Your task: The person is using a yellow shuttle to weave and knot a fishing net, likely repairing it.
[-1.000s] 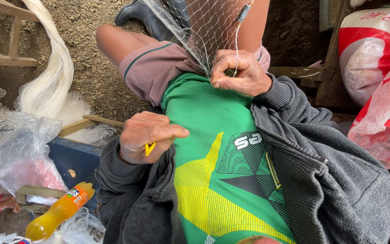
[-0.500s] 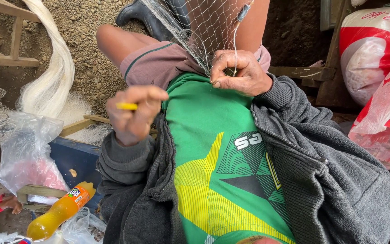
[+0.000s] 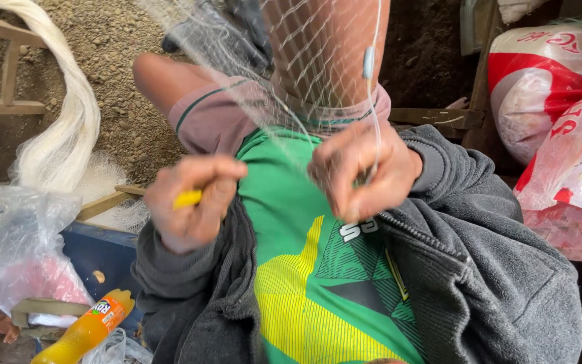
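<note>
A thin white fishing net (image 3: 304,61) hangs down in front of my chest, over my bare legs. My right hand (image 3: 362,172) pinches the net's lower edge and a white cord with a small grey sinker (image 3: 368,62) on it. My left hand (image 3: 193,202) is raised beside it, closed on a small yellow netting needle (image 3: 188,198). Both hands sit over my green and yellow shirt (image 3: 304,269) and open grey jacket (image 3: 479,269).
A bundle of white twine (image 3: 62,135) lies on the gravel at left beside a wooden frame (image 3: 1,101). An orange soda bottle (image 3: 85,330) and a clear plastic bag (image 3: 21,249) lie at lower left. Red and white sacks (image 3: 554,101) stand at right.
My left hand has lifted from my lap with the yellow needle and moved up toward the net. My right hand has come down and closer, still holding the net.
</note>
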